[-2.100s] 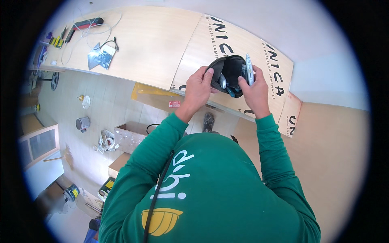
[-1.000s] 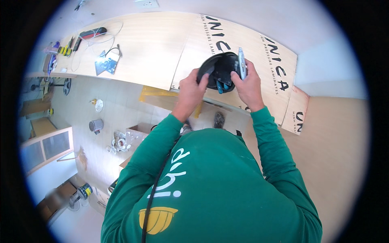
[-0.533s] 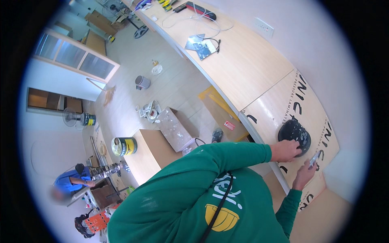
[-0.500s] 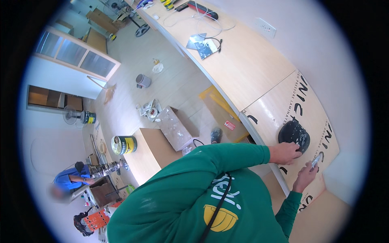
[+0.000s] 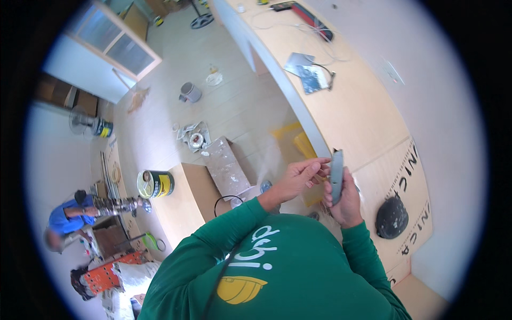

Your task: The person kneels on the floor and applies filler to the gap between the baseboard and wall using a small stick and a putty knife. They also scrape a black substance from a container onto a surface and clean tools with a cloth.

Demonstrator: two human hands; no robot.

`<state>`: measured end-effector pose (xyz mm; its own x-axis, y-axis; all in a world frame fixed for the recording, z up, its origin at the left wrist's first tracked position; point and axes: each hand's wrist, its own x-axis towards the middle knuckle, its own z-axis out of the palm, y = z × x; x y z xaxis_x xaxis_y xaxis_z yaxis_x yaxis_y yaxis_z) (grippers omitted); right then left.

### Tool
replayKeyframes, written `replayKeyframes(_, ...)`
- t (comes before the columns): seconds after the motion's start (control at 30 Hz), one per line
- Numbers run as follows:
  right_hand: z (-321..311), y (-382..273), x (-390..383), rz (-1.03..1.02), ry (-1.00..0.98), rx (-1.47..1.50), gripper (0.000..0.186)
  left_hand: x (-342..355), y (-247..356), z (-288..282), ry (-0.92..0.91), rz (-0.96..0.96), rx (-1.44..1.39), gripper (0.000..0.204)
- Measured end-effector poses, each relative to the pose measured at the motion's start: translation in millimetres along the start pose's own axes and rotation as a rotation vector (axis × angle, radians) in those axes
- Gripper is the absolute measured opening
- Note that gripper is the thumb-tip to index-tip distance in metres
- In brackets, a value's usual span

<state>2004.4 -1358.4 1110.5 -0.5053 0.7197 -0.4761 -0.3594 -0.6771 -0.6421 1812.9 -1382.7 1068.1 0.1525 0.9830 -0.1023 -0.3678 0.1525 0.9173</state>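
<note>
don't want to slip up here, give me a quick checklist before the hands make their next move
1. Grey tool held in the right hand: ok.
2. Left hand touching the tool's upper end: cannot tell; very close.
3. Sharp edge exposed on the tool: cannot tell, too small.
4. Black pouch resting on the bench: ok.
5. Co-worker clear of both hands: ok, at far left.
</note>
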Motion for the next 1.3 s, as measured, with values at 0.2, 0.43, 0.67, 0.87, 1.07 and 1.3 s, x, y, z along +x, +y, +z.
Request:
replayKeyframes(0.2, 129, 34, 100, 0.308, -0.331, -0.015, 0.051, -54, 58, -119, 0.229, -0.004, -0.167, 0.049)
replayKeyframes(0.43, 210, 66, 203, 0.700, -0.563, 0.060, 0.044, -72, 81, -211, 0.612, 0.122, -0.062, 0.047)
replayKeyframes(0.67, 229, 36, 306, 0.477, -0.406, -0.194, 0.049, -2, 112, -295, 0.621, 0.114, -0.080, 0.049)
replayKeyframes(0.87, 86, -55, 378, -0.445, 0.636, -1.322, 0.058, 135, 105, -359, 0.362, -0.176, 0.435, 0.050)
replayKeyframes(1.07, 62, -72, 358, -0.502, 0.843, -1.501, 0.059, 299, 96, -313, 0.293, 0.038, 1.075, 0.055)
replayKeyframes(1.3, 22, -4, 239, -0.621, 0.886, -1.361, 0.044, 352, 70, -238, 0.498, -0.072, 1.450, 0.071)
